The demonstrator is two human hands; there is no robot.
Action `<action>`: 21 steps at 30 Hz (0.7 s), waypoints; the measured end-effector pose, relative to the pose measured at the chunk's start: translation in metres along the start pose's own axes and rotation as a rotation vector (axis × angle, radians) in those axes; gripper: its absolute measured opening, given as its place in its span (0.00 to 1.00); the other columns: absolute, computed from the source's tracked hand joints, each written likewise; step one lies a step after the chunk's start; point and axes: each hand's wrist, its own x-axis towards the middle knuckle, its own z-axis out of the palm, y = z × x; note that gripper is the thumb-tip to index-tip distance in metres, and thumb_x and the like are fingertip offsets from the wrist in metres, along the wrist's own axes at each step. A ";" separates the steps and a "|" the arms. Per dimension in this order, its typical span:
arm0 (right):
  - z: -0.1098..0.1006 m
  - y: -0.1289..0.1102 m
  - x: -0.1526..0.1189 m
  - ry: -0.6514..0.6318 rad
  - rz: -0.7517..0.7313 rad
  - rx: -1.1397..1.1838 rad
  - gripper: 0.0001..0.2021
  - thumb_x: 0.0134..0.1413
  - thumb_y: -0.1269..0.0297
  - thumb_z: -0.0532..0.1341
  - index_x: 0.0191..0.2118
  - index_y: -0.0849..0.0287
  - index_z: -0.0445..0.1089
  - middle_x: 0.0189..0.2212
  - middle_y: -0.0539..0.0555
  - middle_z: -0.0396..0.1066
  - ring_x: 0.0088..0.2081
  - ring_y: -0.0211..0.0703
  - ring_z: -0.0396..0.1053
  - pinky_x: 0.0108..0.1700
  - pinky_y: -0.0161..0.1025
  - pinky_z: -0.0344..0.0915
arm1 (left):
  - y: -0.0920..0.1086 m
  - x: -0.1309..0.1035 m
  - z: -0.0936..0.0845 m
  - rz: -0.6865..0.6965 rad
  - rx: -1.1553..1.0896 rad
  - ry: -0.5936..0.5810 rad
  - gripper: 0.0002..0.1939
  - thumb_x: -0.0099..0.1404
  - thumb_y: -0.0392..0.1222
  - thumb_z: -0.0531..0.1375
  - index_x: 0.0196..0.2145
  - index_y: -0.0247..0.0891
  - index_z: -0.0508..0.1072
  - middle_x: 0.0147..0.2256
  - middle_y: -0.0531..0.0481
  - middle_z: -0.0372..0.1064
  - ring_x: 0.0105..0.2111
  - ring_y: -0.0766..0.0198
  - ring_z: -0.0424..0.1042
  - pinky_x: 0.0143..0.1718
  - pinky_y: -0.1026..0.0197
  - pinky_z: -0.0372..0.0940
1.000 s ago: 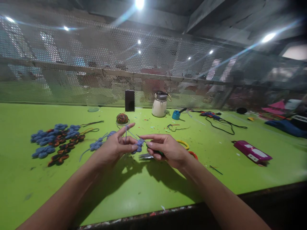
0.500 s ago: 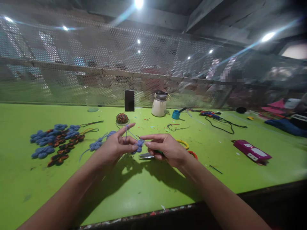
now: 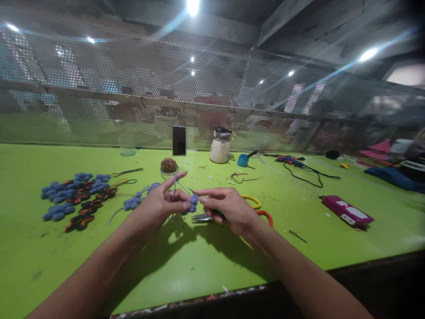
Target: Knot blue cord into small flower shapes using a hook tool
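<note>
Between thumb and fingers, my left hand [image 3: 168, 201] pinches a small blue-purple crochet piece [image 3: 192, 203]. Yarn of the same colour loops over its raised index finger. My right hand [image 3: 224, 204] is closed on a crochet hook [image 3: 191, 190], whose tip shows at the top of the piece; a bit of green handle shows under the fingers. Beneath the right hand lie scissors [image 3: 264, 216] with orange and yellow handles, partly hidden by it. Left of my hands are a blue crocheted flower [image 3: 133, 201] and several more blue flowers [image 3: 59, 211] and dark orange-black ones [image 3: 81, 221].
Behind my hands stand a multicoloured yarn ball [image 3: 169, 165], a phone [image 3: 179, 141], a white jar [image 3: 219, 148] and a blue pot [image 3: 243, 160]. On the right lie a magenta case [image 3: 347, 212] and a glue gun [image 3: 290, 161] with its cord. A perforated metal screen [image 3: 149, 88] borders the table.
Both hands keep nearly the same pose around the crochet piece. The view shifts very slightly; the things on the table have not moved.
</note>
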 end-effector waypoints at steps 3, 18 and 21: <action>-0.001 0.001 0.000 -0.005 -0.006 0.000 0.17 0.44 0.63 0.66 0.43 0.62 0.75 0.13 0.46 0.61 0.13 0.27 0.50 0.16 0.31 0.42 | -0.002 0.002 -0.003 0.003 0.008 -0.018 0.50 0.46 0.29 0.68 0.62 0.35 0.48 0.26 0.51 0.72 0.27 0.65 0.69 0.33 0.61 0.60; 0.000 -0.005 -0.003 -0.017 -0.045 -0.118 0.17 0.47 0.66 0.64 0.46 0.62 0.74 0.14 0.45 0.60 0.15 0.28 0.52 0.18 0.30 0.47 | -0.006 0.005 -0.005 0.068 0.147 -0.003 0.51 0.46 0.32 0.68 0.63 0.37 0.46 0.25 0.52 0.71 0.28 0.63 0.69 0.34 0.60 0.61; 0.001 -0.004 -0.002 0.001 -0.051 -0.143 0.16 0.47 0.67 0.63 0.44 0.62 0.74 0.13 0.44 0.60 0.14 0.28 0.51 0.17 0.30 0.46 | -0.006 0.005 -0.004 0.086 0.210 -0.021 0.50 0.48 0.32 0.66 0.64 0.37 0.45 0.25 0.53 0.70 0.27 0.63 0.68 0.33 0.59 0.61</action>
